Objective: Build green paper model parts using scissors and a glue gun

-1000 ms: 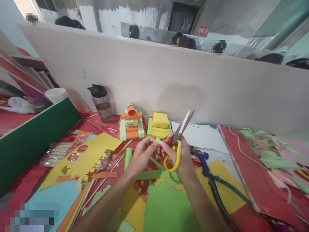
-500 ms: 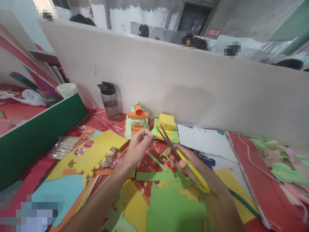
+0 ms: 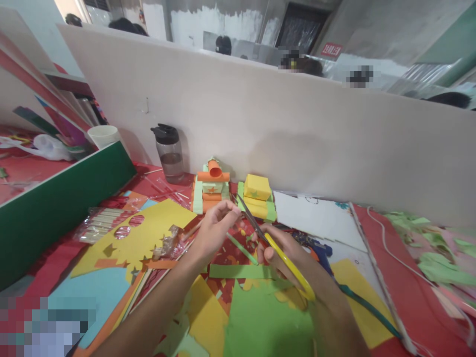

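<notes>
Head view: reaching forward with left hand (image 3: 215, 227), closing thumb against fingertips, on what impossible to tell; gripping long-bladed metal scissors with yellow handle (image 3: 277, 251) in right hand (image 3: 292, 248), tips beside left fingertips, one handle loop hidden.

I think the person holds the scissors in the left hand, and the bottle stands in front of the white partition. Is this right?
Not quite: in the head view, the right hand holds the scissors, not the left hand. The bottle does stand in front of the white partition.
</notes>
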The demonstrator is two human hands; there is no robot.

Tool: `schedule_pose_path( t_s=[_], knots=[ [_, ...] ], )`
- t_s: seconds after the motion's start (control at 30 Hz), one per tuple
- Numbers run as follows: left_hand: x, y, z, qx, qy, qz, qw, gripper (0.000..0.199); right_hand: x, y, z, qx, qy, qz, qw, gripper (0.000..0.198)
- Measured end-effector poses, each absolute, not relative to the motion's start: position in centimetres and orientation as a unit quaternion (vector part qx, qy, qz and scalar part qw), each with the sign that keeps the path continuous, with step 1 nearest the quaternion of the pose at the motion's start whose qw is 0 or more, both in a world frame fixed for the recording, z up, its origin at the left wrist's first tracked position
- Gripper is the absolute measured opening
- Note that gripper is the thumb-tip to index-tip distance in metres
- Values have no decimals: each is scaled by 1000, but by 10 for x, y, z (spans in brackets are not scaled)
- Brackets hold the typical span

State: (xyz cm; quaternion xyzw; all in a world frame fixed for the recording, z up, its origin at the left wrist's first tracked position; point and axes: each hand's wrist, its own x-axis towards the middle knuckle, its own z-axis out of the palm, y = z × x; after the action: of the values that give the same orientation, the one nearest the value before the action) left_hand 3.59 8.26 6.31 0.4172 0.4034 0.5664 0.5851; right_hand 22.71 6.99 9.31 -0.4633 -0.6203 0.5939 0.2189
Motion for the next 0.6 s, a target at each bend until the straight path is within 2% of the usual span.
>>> schedule_pose_path(
  t_s=[0.6],
  knots=[
    [33,83,64,439,400,555,582,19,225,69,98,-469,-618,595,210,41]
  ],
)
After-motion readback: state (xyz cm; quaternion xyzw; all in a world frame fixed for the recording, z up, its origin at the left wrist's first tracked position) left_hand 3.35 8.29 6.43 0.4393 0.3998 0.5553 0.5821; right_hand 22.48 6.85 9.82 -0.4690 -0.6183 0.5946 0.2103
